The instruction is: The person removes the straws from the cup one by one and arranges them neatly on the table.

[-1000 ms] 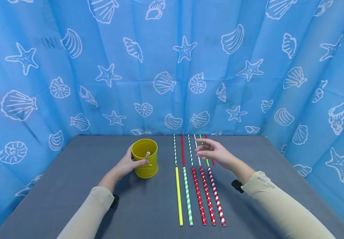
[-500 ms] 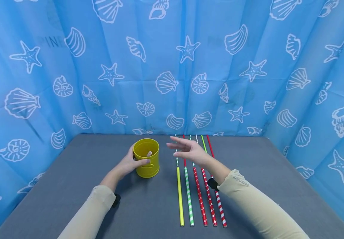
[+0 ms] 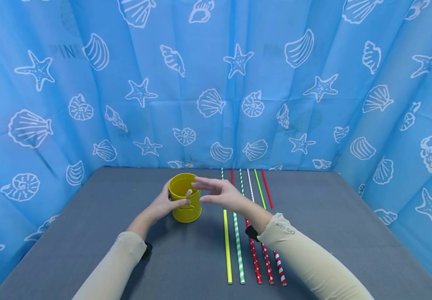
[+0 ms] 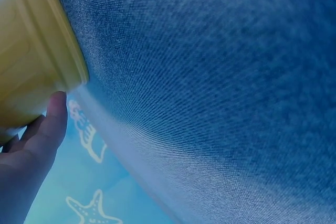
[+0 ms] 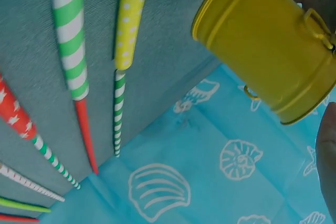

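My left hand grips a small yellow metal bucket from its left side, thumb across the front near the rim. Inside the bucket, the pale end of one straw shows just under the rim; the rest of it is hidden by the wall. My right hand hovers at the bucket's right rim with its fingers extended and thumb apart, holding nothing. Its fingertips overlap the rim in the head view. In the right wrist view the right thumb sits beside the bucket, whose small wire handle faces up.
Right of the bucket, thick paper straws lie in a row: yellow dotted, green-striped, several red-patterned. Beyond them lie thinner straws, including a lime one and a red one. A blue shell-print curtain borders the grey table.
My right hand has moved left from above the thin straws to the bucket's rim, fingers extended throughout. The left hand keeps its grip on the bucket; the view has shifted slightly.
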A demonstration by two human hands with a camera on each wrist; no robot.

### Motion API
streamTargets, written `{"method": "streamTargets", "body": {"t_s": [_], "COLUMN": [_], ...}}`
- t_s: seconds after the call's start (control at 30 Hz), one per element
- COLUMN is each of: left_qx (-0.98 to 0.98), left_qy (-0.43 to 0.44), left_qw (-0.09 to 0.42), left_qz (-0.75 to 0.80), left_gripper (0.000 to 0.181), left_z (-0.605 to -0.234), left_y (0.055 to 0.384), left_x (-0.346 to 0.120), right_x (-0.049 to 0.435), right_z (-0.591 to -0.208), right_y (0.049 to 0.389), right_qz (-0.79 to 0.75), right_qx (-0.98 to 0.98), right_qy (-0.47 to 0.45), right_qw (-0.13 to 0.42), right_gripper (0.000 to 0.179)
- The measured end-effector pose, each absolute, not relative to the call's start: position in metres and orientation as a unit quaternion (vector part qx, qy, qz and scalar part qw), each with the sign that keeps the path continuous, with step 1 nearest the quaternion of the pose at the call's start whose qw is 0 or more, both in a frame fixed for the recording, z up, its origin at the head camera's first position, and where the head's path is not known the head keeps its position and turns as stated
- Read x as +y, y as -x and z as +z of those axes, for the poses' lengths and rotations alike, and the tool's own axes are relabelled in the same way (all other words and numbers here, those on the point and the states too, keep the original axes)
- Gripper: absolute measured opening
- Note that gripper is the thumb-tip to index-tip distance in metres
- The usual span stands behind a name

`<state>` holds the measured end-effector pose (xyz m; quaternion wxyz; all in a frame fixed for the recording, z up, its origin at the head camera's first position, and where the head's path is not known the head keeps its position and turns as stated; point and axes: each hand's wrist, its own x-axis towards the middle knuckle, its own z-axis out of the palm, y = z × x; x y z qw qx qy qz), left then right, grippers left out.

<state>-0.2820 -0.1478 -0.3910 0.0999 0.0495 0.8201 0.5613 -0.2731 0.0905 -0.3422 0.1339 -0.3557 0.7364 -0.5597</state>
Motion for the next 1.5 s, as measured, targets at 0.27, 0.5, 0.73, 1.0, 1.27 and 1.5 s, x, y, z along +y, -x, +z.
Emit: {"method": "streamTargets", "body": {"t_s": [0.27, 0.5, 0.73, 1.0, 1.27, 1.5], "left_qx": [0.821, 0.823, 0.819, 0.813, 0.818, 0.819], "left_qy": [-0.054, -0.057, -0.058, -0.057, -0.047, -0.050], "left_qw": [0.103, 0.104, 0.104, 0.105, 0.106, 0.106], "left_qz": [0.558, 0.556, 0.562, 0.570, 0.563, 0.561], "left_gripper": [0.102, 0.101, 0.103, 0.104, 0.105, 0.104], "left_z": [-0.392, -0.392, -0.393, -0.391, -0.389, -0.390], "left_y": [0.280, 0.280, 0.281, 0.281, 0.281, 0.281], "left_x": [-0.149, -0.150, -0.148, -0.149, -0.149, -0.149], "right_x": [0.073, 0.060, 0.057, 0.060, 0.067, 0.081], "right_z": [-0.346, -0.346, -0.345, -0.342, -0.332, -0.320], "right_y": [0.271, 0.271, 0.270, 0.267, 0.262, 0.257], "right_qz": [-0.550, -0.513, -0.525, -0.551, -0.587, -0.662], "right_qx": [0.734, 0.769, 0.779, 0.768, 0.747, 0.689], "right_qy": [0.374, 0.368, 0.340, 0.327, 0.306, 0.286], "right_qw": [0.136, 0.102, 0.047, 0.002, -0.056, -0.067], "right_gripper": [0.059, 0.044, 0.025, 0.019, 0.018, 0.022]}}
